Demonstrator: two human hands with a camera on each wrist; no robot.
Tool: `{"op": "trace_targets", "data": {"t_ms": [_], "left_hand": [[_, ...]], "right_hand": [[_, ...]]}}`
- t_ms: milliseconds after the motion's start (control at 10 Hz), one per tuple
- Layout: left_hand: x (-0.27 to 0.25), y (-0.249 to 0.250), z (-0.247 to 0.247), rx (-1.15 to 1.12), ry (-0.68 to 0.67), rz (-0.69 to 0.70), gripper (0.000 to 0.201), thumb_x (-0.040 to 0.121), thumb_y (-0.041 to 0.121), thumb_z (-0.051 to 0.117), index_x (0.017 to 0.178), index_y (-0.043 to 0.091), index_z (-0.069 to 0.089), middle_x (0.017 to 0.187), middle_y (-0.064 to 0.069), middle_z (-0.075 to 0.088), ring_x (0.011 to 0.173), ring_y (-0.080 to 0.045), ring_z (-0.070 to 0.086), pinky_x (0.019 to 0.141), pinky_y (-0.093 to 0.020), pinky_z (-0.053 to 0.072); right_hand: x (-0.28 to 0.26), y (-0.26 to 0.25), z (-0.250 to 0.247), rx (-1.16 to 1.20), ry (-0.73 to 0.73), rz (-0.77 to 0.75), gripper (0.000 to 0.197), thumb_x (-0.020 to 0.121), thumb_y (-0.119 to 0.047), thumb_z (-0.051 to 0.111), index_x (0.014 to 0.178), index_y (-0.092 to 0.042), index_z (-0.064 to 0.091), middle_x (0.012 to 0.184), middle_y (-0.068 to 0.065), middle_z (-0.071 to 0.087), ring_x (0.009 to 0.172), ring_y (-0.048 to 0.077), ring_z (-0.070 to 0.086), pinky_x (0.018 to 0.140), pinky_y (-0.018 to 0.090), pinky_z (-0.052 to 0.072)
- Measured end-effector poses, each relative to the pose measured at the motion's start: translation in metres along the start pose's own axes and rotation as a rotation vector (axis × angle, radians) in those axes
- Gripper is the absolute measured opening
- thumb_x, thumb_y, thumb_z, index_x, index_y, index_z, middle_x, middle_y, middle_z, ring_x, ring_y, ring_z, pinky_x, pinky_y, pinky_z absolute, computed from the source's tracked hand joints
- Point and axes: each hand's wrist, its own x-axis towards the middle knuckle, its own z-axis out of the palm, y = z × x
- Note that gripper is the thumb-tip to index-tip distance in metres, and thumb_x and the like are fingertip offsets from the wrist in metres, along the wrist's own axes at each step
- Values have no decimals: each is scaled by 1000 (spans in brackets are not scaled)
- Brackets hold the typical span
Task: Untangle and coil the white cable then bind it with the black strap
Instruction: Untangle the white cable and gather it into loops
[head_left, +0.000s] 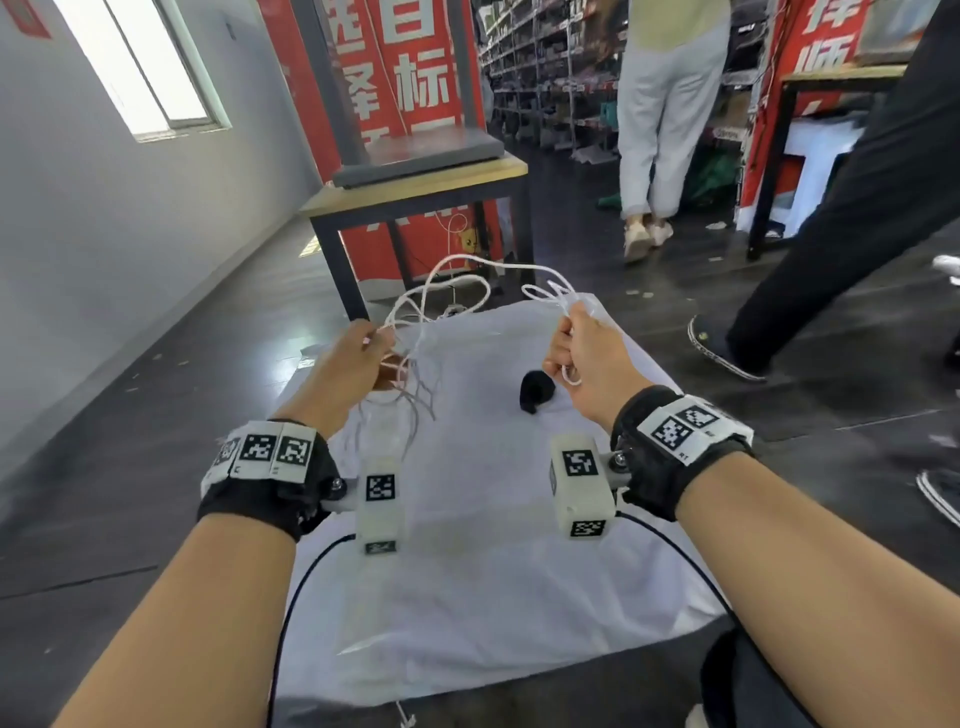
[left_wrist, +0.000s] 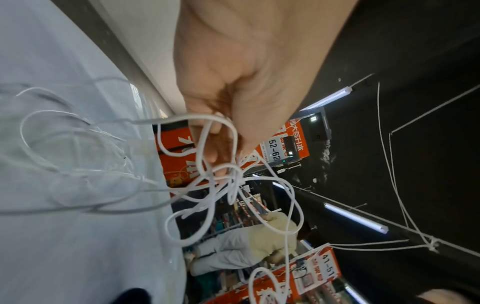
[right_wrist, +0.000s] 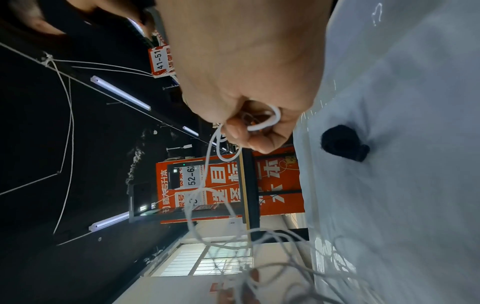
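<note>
A thin white cable hangs in tangled loops between my two raised hands above a white cloth. My left hand pinches a knotted bunch of its loops, and more strands droop toward the cloth. My right hand is curled round another stretch, with a small loop of cable showing inside the fist. The black strap lies rolled up on the cloth between the hands, nearer the right one; it also shows in the right wrist view.
A wooden table with black legs stands just beyond the cloth's far edge, with red banners behind it. Two people walk on the dark floor at the right, one leg close to the cloth.
</note>
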Motion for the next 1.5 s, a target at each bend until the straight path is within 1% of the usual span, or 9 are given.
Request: {"op": "trace_targets", "data": {"t_ms": [200,300,400,700,800,900,1100,1300,1500], "left_hand": [[3,35,-12,-249,176,20,25,100,22,39,80,16,53,80,-9,68,61,-14,62,55,-19,50],[-4,7,-29,-378,366,-129,18,98,10,43,83,9,53,71,-9,60,47,-14,60,42,-16,46],[-28,-40,-33,-449,278,-369,26,101,6,34,77,10,44,80,-4,52,42,-4,60,42,-13,48],[-36,-69,-17,66,252,-543,45,97,7,44,137,-11,38,141,-29,41,129,-41,42,91,-26,46],[-28,-58,-17,442,305,-491,55,92,12,48,141,-6,32,146,-27,32,133,-43,34,110,-47,32],[-34,-27,-6,476,210,-152,54,94,7,47,145,2,29,150,-18,28,134,-35,33,110,-46,31],[-42,42,28,242,-152,154,52,94,52,40,134,19,44,140,-10,48,128,-29,45,107,-51,37],[-34,71,29,-401,-306,10,87,85,78,19,135,15,52,137,-2,55,128,-15,49,113,-34,27],[-33,45,22,1,-414,62,35,90,51,53,109,26,69,119,10,65,118,-6,52,109,-31,31]], "right_hand": [[-6,-15,-6,42,77,-12,40,102,-28,33,64,-17,35,35,-9,29,29,8,23,44,23,24],[-6,-21,-15,58,167,-45,39,103,-30,31,66,-16,36,34,-10,30,28,8,24,39,21,26],[-9,-23,-24,89,204,-71,41,103,-30,31,65,-16,34,33,-9,29,28,7,22,37,19,24],[-25,-11,-8,-115,-2,-63,39,101,-27,34,63,-17,30,45,-4,26,35,9,23,43,22,25],[-32,-16,-3,-194,-39,-90,39,103,-26,30,65,-16,33,53,-2,27,38,9,24,47,23,28],[-38,-21,3,-264,-127,-106,40,103,-27,30,64,-17,31,51,-3,25,40,10,23,50,23,30],[-56,-45,22,-321,-390,-121,40,104,-29,31,66,-17,36,50,-3,24,39,9,24,48,22,29],[-63,-54,16,-517,-510,-136,39,104,-28,33,67,-14,37,52,-2,26,41,10,24,47,21,29],[-55,-29,4,-720,-581,-56,39,103,-32,34,71,-13,41,56,-2,29,42,9,28,43,17,31]]}}
